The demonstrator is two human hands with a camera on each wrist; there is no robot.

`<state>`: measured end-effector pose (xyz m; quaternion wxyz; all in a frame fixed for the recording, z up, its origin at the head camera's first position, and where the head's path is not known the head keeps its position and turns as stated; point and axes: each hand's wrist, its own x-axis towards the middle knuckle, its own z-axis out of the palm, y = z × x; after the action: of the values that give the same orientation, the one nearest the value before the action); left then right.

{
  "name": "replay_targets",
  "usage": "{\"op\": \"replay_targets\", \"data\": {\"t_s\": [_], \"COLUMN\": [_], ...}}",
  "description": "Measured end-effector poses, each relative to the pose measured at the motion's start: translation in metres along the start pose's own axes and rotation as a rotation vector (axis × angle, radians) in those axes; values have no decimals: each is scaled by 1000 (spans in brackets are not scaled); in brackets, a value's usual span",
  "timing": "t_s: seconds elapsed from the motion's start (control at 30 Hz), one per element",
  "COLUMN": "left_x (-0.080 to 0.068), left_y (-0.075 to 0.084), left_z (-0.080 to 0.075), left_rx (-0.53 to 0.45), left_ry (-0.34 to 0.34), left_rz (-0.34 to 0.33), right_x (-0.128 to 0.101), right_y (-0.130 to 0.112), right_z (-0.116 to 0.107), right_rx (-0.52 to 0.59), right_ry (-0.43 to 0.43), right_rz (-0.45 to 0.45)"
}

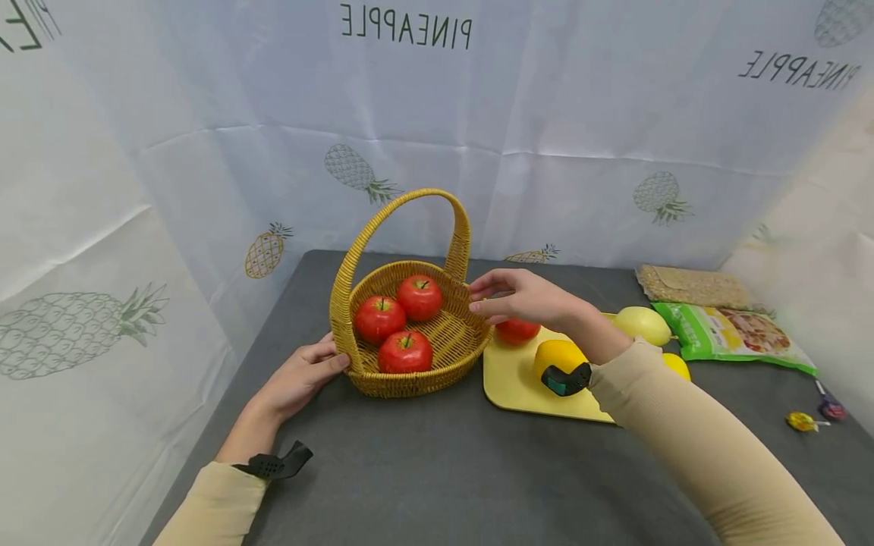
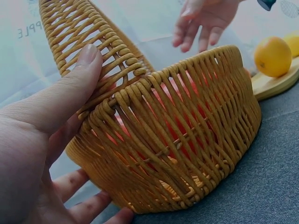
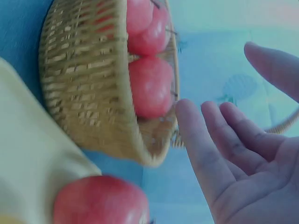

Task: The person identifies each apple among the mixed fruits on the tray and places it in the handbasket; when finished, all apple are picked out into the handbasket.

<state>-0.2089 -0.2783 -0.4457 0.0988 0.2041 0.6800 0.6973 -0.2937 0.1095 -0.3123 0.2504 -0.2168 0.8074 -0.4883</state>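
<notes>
A yellow wicker basket (image 1: 410, 385) with a tall handle holds three red apples (image 1: 406, 353). My left hand (image 1: 300, 379) grips the basket's left side; in the left wrist view its thumb (image 2: 77, 84) lies over the foot of the handle and the fingers spread along the wicker wall. Over the right rim hovers my right hand (image 1: 526, 296), its fingers extended and nothing in them, as the right wrist view shows. Just below it, another red apple (image 1: 517, 331) sits on a pale yellow cutting board (image 1: 522, 398), partly hidden by that hand.
An orange (image 1: 556, 354), a pale yellow-green fruit (image 1: 643, 326) and a yellow fruit (image 1: 676, 365) are on or beside the board, partly behind my right arm. Farther right lie a green food packet (image 1: 737, 334), a tan bag (image 1: 696, 287) and two lollipops (image 1: 800, 422). Curtains enclose the table.
</notes>
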Motion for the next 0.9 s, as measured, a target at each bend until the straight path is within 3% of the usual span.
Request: {"op": "replay_targets", "data": {"t_s": [0.2, 0.7, 0.9], "left_x": [0, -1, -1], "left_y": [-1, 0, 0], "left_z": [0, -1, -1], "left_rx": [9, 2, -4], "left_ry": [3, -11, -9], "left_rz": [-3, 3, 8], "right_x": [-12, -23, -21], "right_y": [11, 38, 49], "right_z": [-15, -44, -51], "right_rx": [-11, -197, -224], "right_ry": [69, 198, 202], "right_rz": [37, 141, 195]}}
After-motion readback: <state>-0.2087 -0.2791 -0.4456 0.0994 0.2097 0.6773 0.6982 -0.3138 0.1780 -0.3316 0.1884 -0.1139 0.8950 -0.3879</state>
